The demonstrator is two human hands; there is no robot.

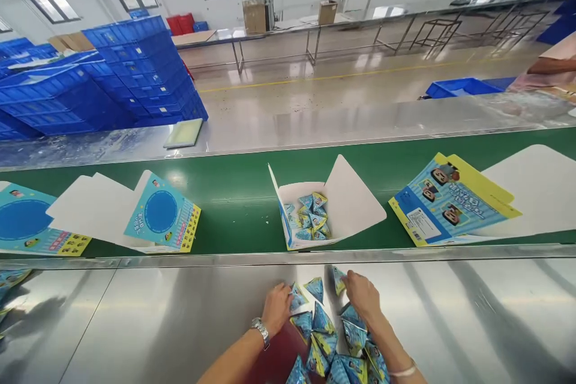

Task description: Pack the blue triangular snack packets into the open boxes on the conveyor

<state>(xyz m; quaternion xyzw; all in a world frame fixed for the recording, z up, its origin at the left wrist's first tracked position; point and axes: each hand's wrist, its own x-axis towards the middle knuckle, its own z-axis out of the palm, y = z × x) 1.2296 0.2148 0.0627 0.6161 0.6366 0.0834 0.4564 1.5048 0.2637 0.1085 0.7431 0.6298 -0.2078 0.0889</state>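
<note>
Several blue and yellow triangular packets (323, 342) lie in a loose heap on the metal table in front of me. My left hand (276, 309), with a watch at the wrist, has its fingers closed on a packet (297, 298) at the heap's left side. On the other side, my right hand (362, 295) pinches a packet (338, 279) near the table's back edge. Straight ahead on the green belt stands an open white box (348, 207) with several such packets (314, 216) inside.
The green conveyor belt (234, 210) runs across, behind a metal rail. An open printed box (450, 198) sits on it at right, other printed boxes (162, 213) at left. Blue crates (144, 72) are stacked beyond. A person's arm (555, 66) shows at far right.
</note>
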